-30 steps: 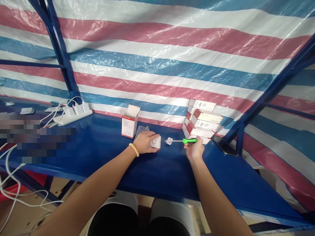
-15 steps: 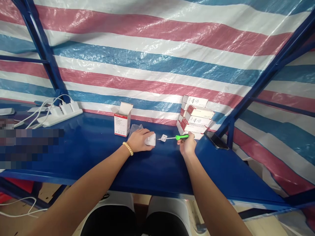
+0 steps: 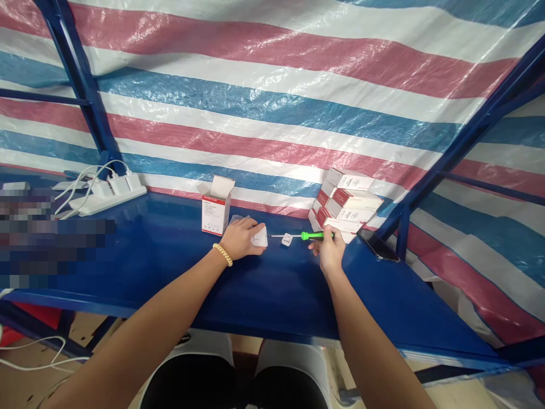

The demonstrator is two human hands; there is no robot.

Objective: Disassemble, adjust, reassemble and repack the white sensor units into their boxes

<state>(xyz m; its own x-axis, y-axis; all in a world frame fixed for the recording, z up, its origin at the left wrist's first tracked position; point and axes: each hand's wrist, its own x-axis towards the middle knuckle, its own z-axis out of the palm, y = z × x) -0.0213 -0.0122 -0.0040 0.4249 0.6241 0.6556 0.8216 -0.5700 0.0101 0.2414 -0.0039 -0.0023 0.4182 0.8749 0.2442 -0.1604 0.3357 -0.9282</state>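
White device (image 3: 260, 238) between the left fingers (image 3: 254, 229), screwdriver (image 3: 312, 236) tip beside it.

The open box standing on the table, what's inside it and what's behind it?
Behind the box is the striped sheet. Its flaps are up, but the front wall hides the inside, so I can't tell if anything is in there.

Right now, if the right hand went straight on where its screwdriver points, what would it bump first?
Probably the white device in the left hand: the green screwdriver in the right hand points at its edge, though depth is unclear.
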